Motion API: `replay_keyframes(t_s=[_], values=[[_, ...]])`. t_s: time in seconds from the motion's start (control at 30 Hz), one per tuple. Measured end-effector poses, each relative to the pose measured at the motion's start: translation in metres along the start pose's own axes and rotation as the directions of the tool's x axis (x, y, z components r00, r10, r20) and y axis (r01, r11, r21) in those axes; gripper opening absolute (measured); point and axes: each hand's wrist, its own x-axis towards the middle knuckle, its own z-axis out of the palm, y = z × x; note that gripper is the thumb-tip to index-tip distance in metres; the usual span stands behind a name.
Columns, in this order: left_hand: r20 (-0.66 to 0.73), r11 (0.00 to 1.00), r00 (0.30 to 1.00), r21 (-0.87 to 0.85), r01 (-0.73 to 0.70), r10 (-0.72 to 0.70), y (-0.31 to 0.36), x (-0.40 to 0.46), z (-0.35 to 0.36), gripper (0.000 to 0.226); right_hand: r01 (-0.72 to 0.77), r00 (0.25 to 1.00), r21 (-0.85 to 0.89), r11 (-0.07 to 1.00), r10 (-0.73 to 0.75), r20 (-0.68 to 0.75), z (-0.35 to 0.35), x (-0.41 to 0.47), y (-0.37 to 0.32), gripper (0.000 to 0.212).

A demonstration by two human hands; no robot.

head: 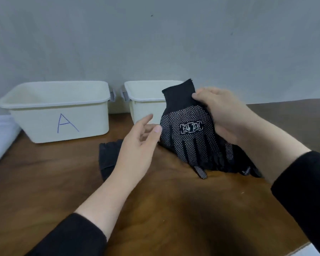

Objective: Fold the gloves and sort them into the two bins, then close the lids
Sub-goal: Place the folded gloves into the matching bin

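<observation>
My right hand (220, 115) grips a black glove with white dots (187, 130) by its cuff side and holds it upright, fingers pointing down onto the table. My left hand (137, 143) hovers open just left of the glove, fingers apart, thumb tip close to its edge. Under my left hand lies a plain black glove (106, 156), flat on the table and partly hidden. More black gloves (229, 161) are piled beneath my right hand. Two cream bins stand open at the back: one marked A (61, 111) on the left, the other (144, 100) partly hidden behind the held glove.
The brown wooden table (174, 209) ends at a front right edge near the frame's bottom corner. A white object (0, 137) lies at the far left beside bin A. A grey wall stands right behind the bins. No lids are in view.
</observation>
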Motion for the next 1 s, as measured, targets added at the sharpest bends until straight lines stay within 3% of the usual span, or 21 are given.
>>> replay_keyframes(t_s=[0.07, 0.17, 0.33, 0.4, 0.57, 0.67, 0.73, 0.8, 0.93, 1.0], values=[[-0.006, 0.998, 0.999, -0.062, 0.033, -0.034, 0.005, -0.001, -0.022, 0.02, -0.017, 0.995, 0.04, 0.999, 0.013, 0.096, 0.032, -0.006, 0.005, 0.022], [-0.028, 0.992, 0.996, -0.092, 0.081, -0.084, 0.0, -0.008, -0.062, 0.025, -0.062, 0.976, 0.114, 0.992, 0.036, 0.216, 0.074, -0.011, 0.01, 0.019], [-0.154, 0.999, 0.987, 0.003, 0.05, -0.049, -0.003, -0.015, -0.136, 0.02, 0.04, 0.951, -0.127, 0.991, 0.001, 0.309, 0.139, -0.002, 0.001, 0.015], [-0.223, 0.998, 0.975, 0.07, -0.004, 0.02, 0.001, -0.006, -0.167, 0.017, 0.167, 0.958, -0.209, 0.964, -0.109, 0.264, 0.166, 0.009, -0.008, 0.004], [-0.209, 0.877, 0.953, 0.47, -0.099, 0.219, 0.001, 0.009, -0.228, 0.029, 0.475, 0.879, -0.274, 0.836, -0.44, 0.182, 0.215, 0.016, -0.008, 0.01], [-0.356, 0.861, 0.902, 0.508, -0.033, 0.245, -0.022, -0.011, -0.243, 0.045, 0.511, 0.853, -0.423, 0.748, -0.384, 0.352, 0.226, -0.02, 0.039, 0.011], [-0.413, 0.862, 0.888, 0.506, 0.039, 0.203, -0.05, -0.029, -0.246, 0.045, 0.537, 0.805, -0.558, 0.632, -0.189, 0.562, 0.23, -0.051, 0.078, 0.036], [-0.364, 0.841, 0.922, 0.533, 0.09, 0.132, -0.072, -0.041, -0.248, 0.041, 0.548, 0.775, -0.639, 0.54, -0.04, 0.631, 0.234, -0.071, 0.109, 0.054], [-0.164, 0.792, 0.981, 0.61, 0.017, 0.105, -0.082, -0.038, -0.254, 0.026, 0.55, 0.788, -0.671, 0.498, -0.043, 0.614, 0.241, -0.08, 0.126, 0.052], [0.003, 0.743, 0.997, 0.666, -0.064, 0.083, -0.085, -0.037, -0.252, 0.019, 0.564, 0.789, -0.668, 0.486, -0.079, 0.609, 0.241, -0.077, 0.127, 0.047]])
